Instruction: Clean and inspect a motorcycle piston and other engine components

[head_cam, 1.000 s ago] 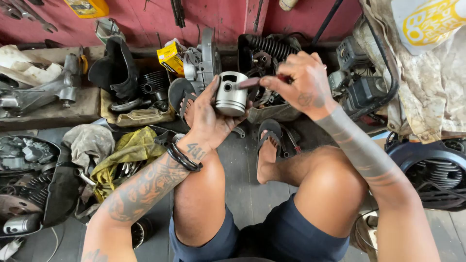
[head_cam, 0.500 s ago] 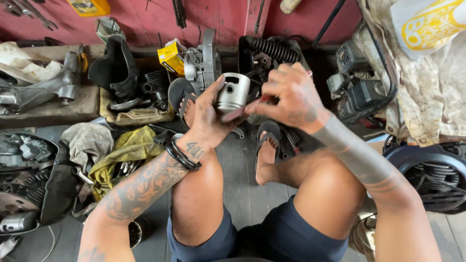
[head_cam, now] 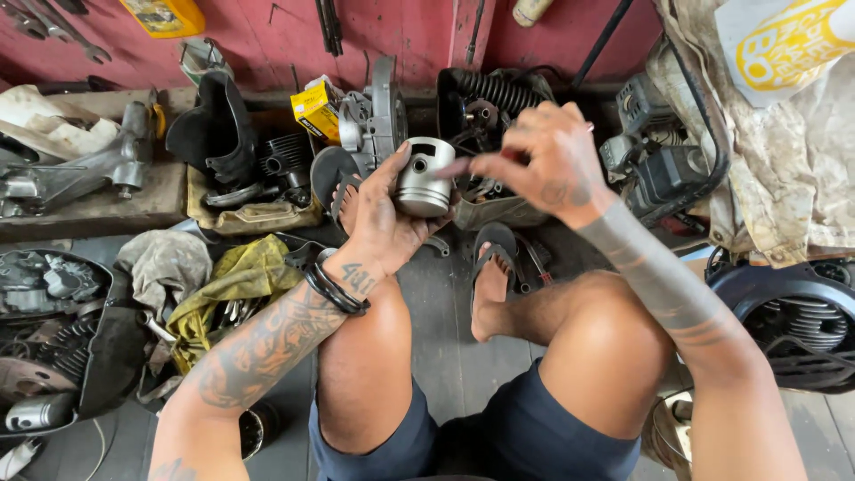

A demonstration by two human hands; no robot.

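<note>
My left hand point(head_cam: 385, 223) cups a silver metal piston point(head_cam: 424, 176) with a round hole in its side, held upright above my knees. My right hand point(head_cam: 543, 162) hovers just to the right of the piston, fingers curled and pinched on a small dark object whose tip points at the piston's side. What that small object is cannot be told. I sit on the floor with both bare legs bent; one foot rests on a black sandal point(head_cam: 495, 242).
Engine parts line the red wall: a finned cylinder point(head_cam: 287, 158), a silver casing point(head_cam: 378, 116), a spring point(head_cam: 499, 89), a yellow box point(head_cam: 316, 109). Rags point(head_cam: 233, 276) and tools lie at left, a black fan housing point(head_cam: 797, 330) at right.
My right hand has drawn back a little to the right from the piston. My left hand has tilted the piston slightly and lifted it a bit.
</note>
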